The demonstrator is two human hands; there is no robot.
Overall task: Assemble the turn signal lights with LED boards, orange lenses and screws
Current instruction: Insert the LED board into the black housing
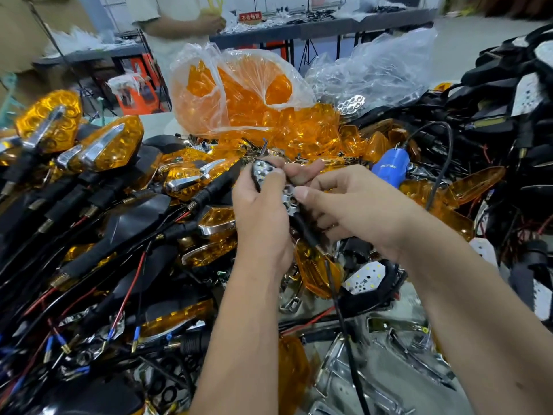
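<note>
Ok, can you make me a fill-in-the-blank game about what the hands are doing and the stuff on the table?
1. Both hands, the left hand and the right hand, hold a small light with a black ____ body.
2. The clear plastic bag is full of lenses coloured ____.
3. The electric screwdriver behind the right hand is coloured ____.

Missing words: plastic; orange; blue

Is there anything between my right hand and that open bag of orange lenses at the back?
Nothing solid blocks it. The right hand is pinching a chrome reflector with the left hand, so it is occupied. The lens bag lies beyond, past loose orange lenses; the blue screwdriver sits off to the right.
</note>
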